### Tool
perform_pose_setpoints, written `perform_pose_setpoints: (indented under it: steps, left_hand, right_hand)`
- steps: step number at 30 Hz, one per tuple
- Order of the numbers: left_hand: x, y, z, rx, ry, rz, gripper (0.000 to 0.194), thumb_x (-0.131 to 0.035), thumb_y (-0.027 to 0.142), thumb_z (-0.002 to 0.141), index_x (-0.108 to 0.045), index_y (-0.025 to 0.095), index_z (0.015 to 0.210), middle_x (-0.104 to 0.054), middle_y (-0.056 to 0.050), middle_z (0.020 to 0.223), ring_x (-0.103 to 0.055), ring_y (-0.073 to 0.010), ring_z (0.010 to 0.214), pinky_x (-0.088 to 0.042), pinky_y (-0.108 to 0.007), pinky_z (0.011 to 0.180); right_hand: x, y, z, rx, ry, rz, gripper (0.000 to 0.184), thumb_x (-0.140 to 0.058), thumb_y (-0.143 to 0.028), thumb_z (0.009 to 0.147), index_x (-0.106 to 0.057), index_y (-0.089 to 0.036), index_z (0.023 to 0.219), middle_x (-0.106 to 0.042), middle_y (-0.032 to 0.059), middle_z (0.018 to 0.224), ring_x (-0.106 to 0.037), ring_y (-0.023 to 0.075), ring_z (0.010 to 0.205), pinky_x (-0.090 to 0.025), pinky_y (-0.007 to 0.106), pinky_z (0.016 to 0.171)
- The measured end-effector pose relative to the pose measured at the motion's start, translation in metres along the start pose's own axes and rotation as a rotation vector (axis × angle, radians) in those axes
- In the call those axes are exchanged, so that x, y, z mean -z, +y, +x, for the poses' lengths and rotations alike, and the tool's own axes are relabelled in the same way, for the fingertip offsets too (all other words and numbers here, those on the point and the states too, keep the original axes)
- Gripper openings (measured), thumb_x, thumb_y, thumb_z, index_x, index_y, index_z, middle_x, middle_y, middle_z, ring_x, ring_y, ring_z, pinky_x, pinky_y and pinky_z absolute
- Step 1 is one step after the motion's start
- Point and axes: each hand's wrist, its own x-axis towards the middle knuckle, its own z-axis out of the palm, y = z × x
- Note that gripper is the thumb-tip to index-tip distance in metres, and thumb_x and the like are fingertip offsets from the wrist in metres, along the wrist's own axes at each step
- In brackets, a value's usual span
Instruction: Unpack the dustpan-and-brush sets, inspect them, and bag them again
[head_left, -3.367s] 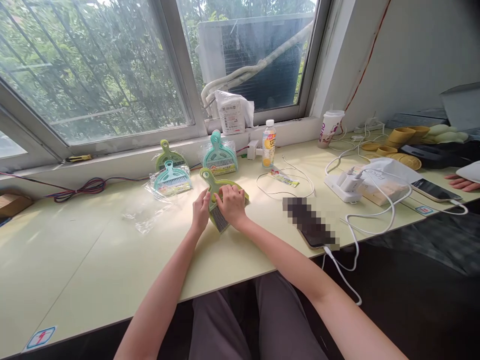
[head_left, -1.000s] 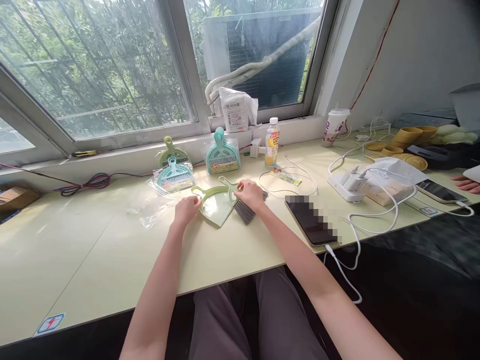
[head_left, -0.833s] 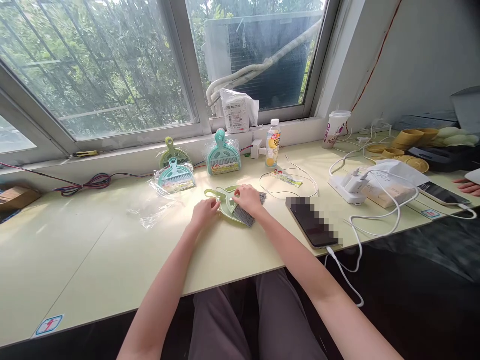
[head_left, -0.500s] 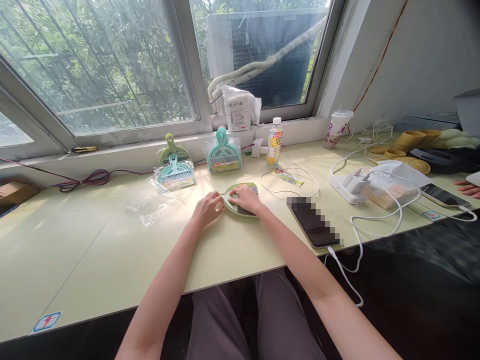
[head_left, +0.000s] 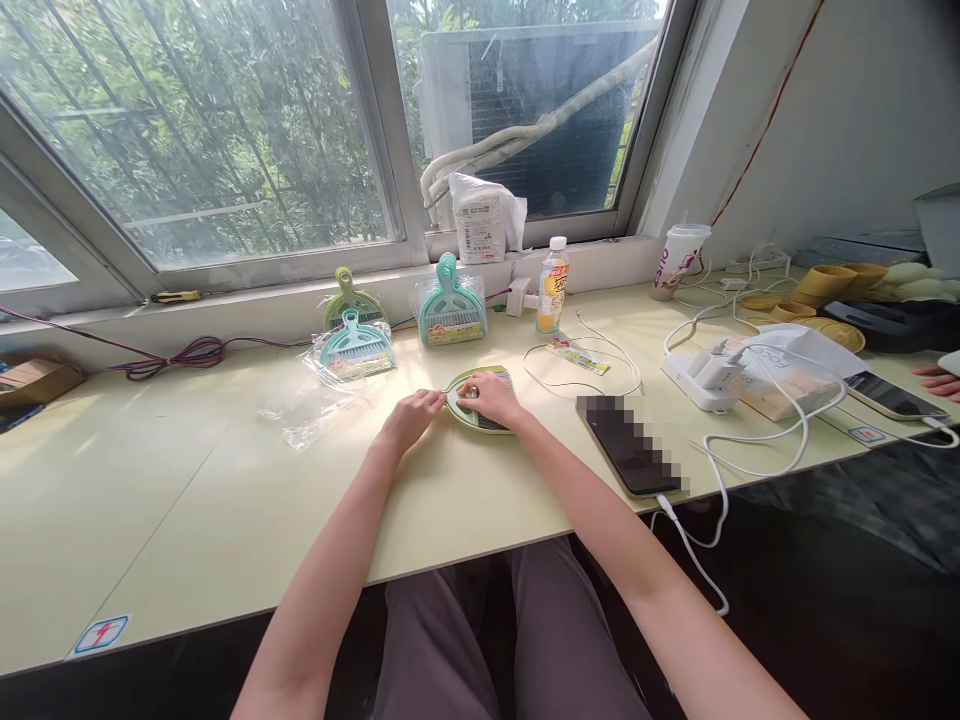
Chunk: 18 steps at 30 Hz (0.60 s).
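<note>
A small green dustpan (head_left: pixel 462 411) with a brush (head_left: pixel 491 422) nested in it lies flat on the table, its handle end pointing left. My left hand (head_left: pixel 411 416) is closed at that end, thumb and fingers pinching the handle. My right hand (head_left: pixel 491 396) rests over the middle, its bent fingers gripping the brush's handle part and covering much of the set. Behind them stand wrapped dustpan sets: a teal one (head_left: pixel 452 305), a light blue one (head_left: pixel 358 348) and a green one (head_left: pixel 343 287).
Crumpled clear plastic (head_left: pixel 304 425) lies to the left. Rightward are a label strip (head_left: pixel 577 356), a drink bottle (head_left: pixel 552 287), a phone (head_left: pixel 628 447) on a cable, a power strip (head_left: pixel 697 382) and a paper cup (head_left: pixel 679 262). Another person's hand (head_left: pixel 937 382) shows at the right edge.
My left fingers have straightened and closed together at the handle end; the gap between them is gone. My right hand stays on the set. The view has shifted slightly.
</note>
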Motion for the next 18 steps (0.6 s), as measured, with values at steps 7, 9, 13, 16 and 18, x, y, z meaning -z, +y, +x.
perform_pose_setpoints:
  steps: [7,9,13,16,18]
  left_hand:
    - [0.0,0.002,0.001,-0.016,-0.015,0.037,0.028,-0.046,0.003,0.087,-0.065,0.015,0.103,-0.07,-0.01,0.095,-0.066,-0.0222,0.092,-0.051,-0.03,0.068]
    - [-0.004,0.002,0.001,-0.023,0.008,0.03,0.027,-0.047,0.003,0.087,-0.066,0.015,0.1,-0.07,-0.01,0.094,-0.066,-0.0226,0.092,-0.052,-0.03,0.069]
    - [-0.008,0.002,-0.001,-0.008,0.092,-0.044,0.029,-0.045,0.004,0.088,-0.066,0.017,0.103,-0.07,-0.009,0.098,-0.065,-0.0227,0.099,-0.054,-0.032,0.074]
    - [-0.003,0.004,0.001,0.09,0.24,-0.161,0.031,-0.045,0.009,0.09,-0.065,0.021,0.109,-0.067,-0.01,0.113,-0.06,-0.0233,0.11,-0.05,-0.038,0.091]
    - [0.005,0.007,0.005,0.265,0.426,-0.285,0.034,-0.05,0.018,0.091,-0.059,0.023,0.123,-0.057,-0.012,0.132,-0.051,-0.026,0.124,-0.04,-0.046,0.106]
  right_hand:
    - [0.006,-0.004,0.001,-0.002,-0.052,-0.067,0.011,-0.069,-0.032,0.082,-0.074,-0.025,0.088,-0.069,0.001,0.108,-0.055,0.0229,0.105,-0.04,0.035,0.088]
    - [0.008,-0.006,-0.001,-0.009,-0.067,-0.087,0.011,-0.068,-0.033,0.082,-0.073,-0.025,0.089,-0.069,0.0007,0.109,-0.055,0.0231,0.107,-0.041,0.035,0.087]
    - [0.009,-0.009,-0.003,-0.006,-0.033,-0.101,0.013,-0.069,-0.033,0.08,-0.072,-0.024,0.089,-0.069,0.002,0.108,-0.056,0.0224,0.108,-0.041,0.034,0.089]
    - [0.009,-0.013,-0.004,-0.033,0.052,-0.069,0.012,-0.07,-0.032,0.077,-0.07,-0.023,0.085,-0.07,0.0022,0.1,-0.059,0.0217,0.103,-0.042,0.033,0.089]
    - [0.01,-0.019,-0.005,-0.098,0.157,-0.001,0.013,-0.068,-0.034,0.078,-0.067,-0.023,0.085,-0.07,0.0022,0.098,-0.061,0.0201,0.098,-0.044,0.031,0.083]
